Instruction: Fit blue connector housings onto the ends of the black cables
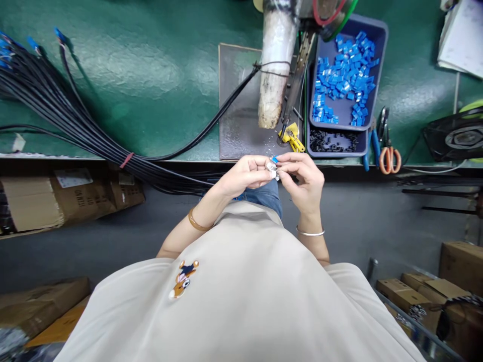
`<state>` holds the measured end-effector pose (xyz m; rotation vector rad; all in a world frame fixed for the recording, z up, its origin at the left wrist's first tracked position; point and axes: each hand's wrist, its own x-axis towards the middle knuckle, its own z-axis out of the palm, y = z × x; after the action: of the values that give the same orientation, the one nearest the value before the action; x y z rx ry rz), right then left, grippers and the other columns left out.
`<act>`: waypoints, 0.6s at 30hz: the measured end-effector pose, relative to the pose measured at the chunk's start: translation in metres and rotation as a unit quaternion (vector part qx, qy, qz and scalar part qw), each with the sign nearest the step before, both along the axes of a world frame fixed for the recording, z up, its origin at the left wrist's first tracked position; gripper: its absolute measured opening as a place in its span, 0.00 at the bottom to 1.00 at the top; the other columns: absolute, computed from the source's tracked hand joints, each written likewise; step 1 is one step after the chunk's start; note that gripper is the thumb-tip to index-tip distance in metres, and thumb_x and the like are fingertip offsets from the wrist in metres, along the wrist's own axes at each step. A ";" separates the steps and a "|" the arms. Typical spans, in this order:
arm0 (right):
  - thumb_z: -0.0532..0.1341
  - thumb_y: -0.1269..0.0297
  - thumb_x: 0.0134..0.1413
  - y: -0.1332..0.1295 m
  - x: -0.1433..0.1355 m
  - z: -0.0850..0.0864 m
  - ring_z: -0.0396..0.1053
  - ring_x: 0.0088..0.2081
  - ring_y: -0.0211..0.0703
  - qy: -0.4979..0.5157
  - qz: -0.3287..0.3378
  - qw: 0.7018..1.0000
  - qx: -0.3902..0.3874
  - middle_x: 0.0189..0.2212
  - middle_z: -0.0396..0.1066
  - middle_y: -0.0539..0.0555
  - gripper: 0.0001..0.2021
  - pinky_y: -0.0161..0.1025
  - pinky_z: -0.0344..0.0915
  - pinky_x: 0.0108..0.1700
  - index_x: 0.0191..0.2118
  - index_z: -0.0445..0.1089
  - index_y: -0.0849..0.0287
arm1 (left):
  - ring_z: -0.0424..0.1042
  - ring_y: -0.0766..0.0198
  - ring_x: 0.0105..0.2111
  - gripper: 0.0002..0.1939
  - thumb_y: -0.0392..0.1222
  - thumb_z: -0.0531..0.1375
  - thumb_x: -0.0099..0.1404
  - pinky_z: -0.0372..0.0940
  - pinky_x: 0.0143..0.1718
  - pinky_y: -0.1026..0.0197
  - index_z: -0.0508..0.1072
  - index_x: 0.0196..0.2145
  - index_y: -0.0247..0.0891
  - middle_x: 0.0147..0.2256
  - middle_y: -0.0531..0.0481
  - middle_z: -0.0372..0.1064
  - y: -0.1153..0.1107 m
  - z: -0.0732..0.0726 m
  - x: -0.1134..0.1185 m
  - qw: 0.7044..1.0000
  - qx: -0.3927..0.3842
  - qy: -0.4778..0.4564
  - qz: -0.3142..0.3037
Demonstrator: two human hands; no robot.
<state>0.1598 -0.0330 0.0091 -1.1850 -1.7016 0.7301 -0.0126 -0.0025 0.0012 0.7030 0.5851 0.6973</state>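
Observation:
My left hand [246, 175] is closed in a pinch in front of the bench edge, its thumb and index finger on a small silver and white part [270, 166]. Facing it, my right hand [305, 182] is also closed, fingertips together at a small blue plastic piece [274, 159]. The two hands' fingertips meet around these parts, so how the parts join is hidden. Just beyond them lies a yellow tool [292, 137]. A bundle of black cables [101, 136] with blue ends runs from the left toward my left forearm, tied with a red band.
A grey bin [378, 95] of blue plastic pieces overlaps another bin [335, 151] of small black parts. Orange-handled scissors [390, 160] and blue-handled pliers [375, 146] lie at the right. A wrapped post [277, 65] hangs over a dark mat [237, 110]. Cardboard boxes [71, 196] stand below.

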 end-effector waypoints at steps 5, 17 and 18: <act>0.63 0.64 0.59 0.005 0.002 -0.007 0.77 0.42 0.41 0.115 -0.078 0.989 -0.043 0.40 0.73 0.52 0.04 0.41 0.77 0.45 0.34 0.73 0.56 | 0.49 0.78 0.15 0.13 0.43 0.70 0.53 0.36 0.16 0.69 0.71 0.29 0.34 0.18 0.56 0.59 0.002 -0.001 0.000 1.000 0.002 0.000 0.022; 0.64 0.67 0.58 -0.004 -0.004 0.004 0.76 0.39 0.40 0.000 -0.146 0.988 0.041 0.37 0.76 0.51 0.02 0.40 0.76 0.40 0.34 0.72 0.54 | 0.49 0.78 0.15 0.15 0.46 0.70 0.54 0.38 0.16 0.69 0.70 0.26 0.35 0.18 0.56 0.59 0.002 -0.004 0.005 0.995 0.036 0.047 0.086; 0.65 0.69 0.56 -0.005 -0.005 0.005 0.76 0.39 0.40 -0.018 -0.149 0.986 0.073 0.36 0.76 0.50 0.03 0.41 0.76 0.41 0.34 0.73 0.53 | 0.50 0.78 0.15 0.15 0.46 0.70 0.55 0.39 0.16 0.69 0.70 0.26 0.34 0.17 0.57 0.58 0.001 -0.003 0.006 0.993 0.042 0.052 0.098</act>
<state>0.1548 -0.0377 0.0144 -1.3190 -1.5326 0.3967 -0.0068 -0.0018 -0.0022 0.7702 0.7308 0.8758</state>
